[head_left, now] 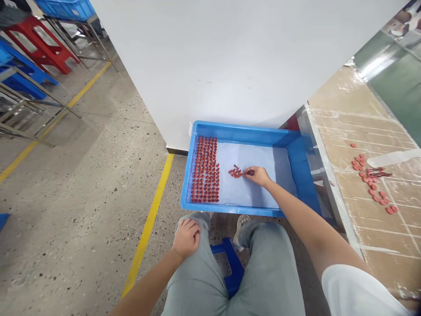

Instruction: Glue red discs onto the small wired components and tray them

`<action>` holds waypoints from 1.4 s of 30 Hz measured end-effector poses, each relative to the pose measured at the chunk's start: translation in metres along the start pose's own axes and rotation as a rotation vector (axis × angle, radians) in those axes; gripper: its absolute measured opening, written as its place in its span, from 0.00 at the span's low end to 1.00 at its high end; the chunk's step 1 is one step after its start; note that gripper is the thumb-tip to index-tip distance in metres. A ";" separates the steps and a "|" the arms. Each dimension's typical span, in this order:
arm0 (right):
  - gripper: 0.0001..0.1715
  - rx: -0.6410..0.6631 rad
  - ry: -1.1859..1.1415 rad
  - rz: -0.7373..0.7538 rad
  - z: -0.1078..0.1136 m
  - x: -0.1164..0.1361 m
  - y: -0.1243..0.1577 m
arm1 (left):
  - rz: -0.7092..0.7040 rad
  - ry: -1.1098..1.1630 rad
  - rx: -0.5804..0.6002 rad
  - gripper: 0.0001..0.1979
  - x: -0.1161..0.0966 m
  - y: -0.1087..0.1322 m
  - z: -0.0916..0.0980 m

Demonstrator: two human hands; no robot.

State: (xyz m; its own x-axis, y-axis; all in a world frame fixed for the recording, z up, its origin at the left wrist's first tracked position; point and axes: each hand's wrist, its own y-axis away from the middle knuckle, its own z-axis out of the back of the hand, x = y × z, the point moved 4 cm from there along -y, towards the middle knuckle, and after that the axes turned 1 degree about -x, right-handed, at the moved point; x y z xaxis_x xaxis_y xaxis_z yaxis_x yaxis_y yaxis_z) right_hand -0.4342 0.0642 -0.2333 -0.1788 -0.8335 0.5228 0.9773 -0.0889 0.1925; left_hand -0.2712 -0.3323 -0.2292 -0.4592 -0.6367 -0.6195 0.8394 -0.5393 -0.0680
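Note:
A blue plastic tray (237, 210) lies in front of my knees, lined with a pale sheet (263, 158). Its left side holds close rows of small dark red pieces (206, 171), standing up. Near the middle is a loose pile of similar red pieces (234, 171). My right hand (258, 176) is at the right edge of this pile, thumb and fingers pinched together around something small and dark whose kind I cannot make out. Resting on my left knee, my left hand (187, 237) holds nothing, its fingers lying over the trouser leg.
At right stands a table with a taped cardboard top (368, 219); red discs (376, 193) and a bundle of thin dark red pieces (378, 172) lie there. A white panel (230, 66) rises behind the tray. Stools (39, 44) and metal-legged stands are at upper left.

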 end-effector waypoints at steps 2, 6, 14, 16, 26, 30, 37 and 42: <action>0.12 -0.008 -0.012 -0.020 0.001 0.000 -0.001 | 0.004 0.000 0.000 0.08 0.001 0.000 -0.001; 0.12 -0.041 -0.022 -0.059 0.007 -0.004 -0.005 | 0.013 0.009 0.008 0.08 0.004 0.000 -0.004; 0.11 -0.136 0.004 -0.110 0.015 -0.005 -0.040 | 0.030 0.025 0.026 0.07 0.011 -0.006 -0.010; 0.11 -0.127 0.009 -0.087 0.012 0.003 -0.056 | 0.036 0.025 0.030 0.07 0.012 -0.007 -0.010; 0.24 0.035 0.057 0.113 -0.026 0.075 -0.113 | 0.066 0.027 0.036 0.07 0.021 -0.008 -0.009; 0.26 0.104 0.107 0.193 -0.042 0.094 -0.114 | 0.068 0.027 0.037 0.07 0.023 -0.008 -0.009; 0.27 0.151 0.154 0.241 -0.047 0.105 -0.108 | 0.070 0.030 0.025 0.08 0.024 -0.007 -0.008; 0.27 0.152 0.178 0.232 -0.045 0.105 -0.105 | 0.066 0.031 0.015 0.08 0.024 -0.007 -0.007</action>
State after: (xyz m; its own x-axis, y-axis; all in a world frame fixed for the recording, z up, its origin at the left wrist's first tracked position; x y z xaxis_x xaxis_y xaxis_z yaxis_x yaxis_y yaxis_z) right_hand -0.5508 -0.0384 -0.2357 0.0824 -0.9055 0.4162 0.9589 0.1858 0.2144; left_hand -0.2863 -0.3398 -0.2484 -0.3933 -0.6539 -0.6464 0.8629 -0.5051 -0.0140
